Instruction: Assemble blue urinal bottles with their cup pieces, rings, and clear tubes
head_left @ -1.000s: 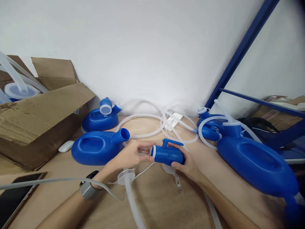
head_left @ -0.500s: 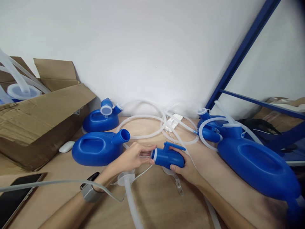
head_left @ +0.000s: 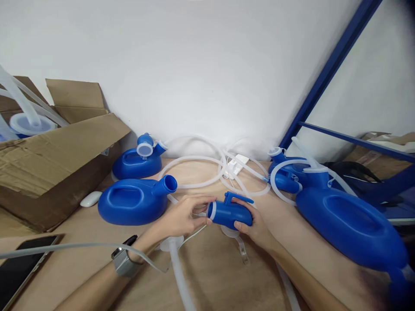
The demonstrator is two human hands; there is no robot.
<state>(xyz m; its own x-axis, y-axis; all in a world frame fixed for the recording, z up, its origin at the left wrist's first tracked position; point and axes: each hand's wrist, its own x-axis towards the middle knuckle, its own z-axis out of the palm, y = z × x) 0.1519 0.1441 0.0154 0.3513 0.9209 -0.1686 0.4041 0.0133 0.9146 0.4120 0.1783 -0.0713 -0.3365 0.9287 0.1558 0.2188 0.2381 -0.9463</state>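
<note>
A small blue plastic piece [head_left: 231, 214] with a handle on top and a pale ring round its left-facing mouth is held above the table. My right hand [head_left: 254, 224] wraps round its closed right end. At the ringed mouth, my left hand [head_left: 191, 214] pinches the rim between thumb and fingers. Below my left wrist, a clear cap [head_left: 171, 243] joined to a tube lies on the table. Another clear cap with a strap [head_left: 243, 252] is partly hidden under the blue piece. A blue bottle [head_left: 129, 211] with an uncapped neck stands left of my left hand.
An open cardboard box [head_left: 65, 164] holding tubes stands left, with a white mouse [head_left: 90, 199] and a phone [head_left: 22, 268] nearby. Behind are coiled tubes [head_left: 194, 159] and another blue bottle [head_left: 138, 166]. A large blue bottle [head_left: 353, 224] lies right, before a blue frame [head_left: 330, 71].
The blue piece has shifted slightly right and its ringed mouth has turned a little more toward the camera. Both hands have moved slightly with it.
</note>
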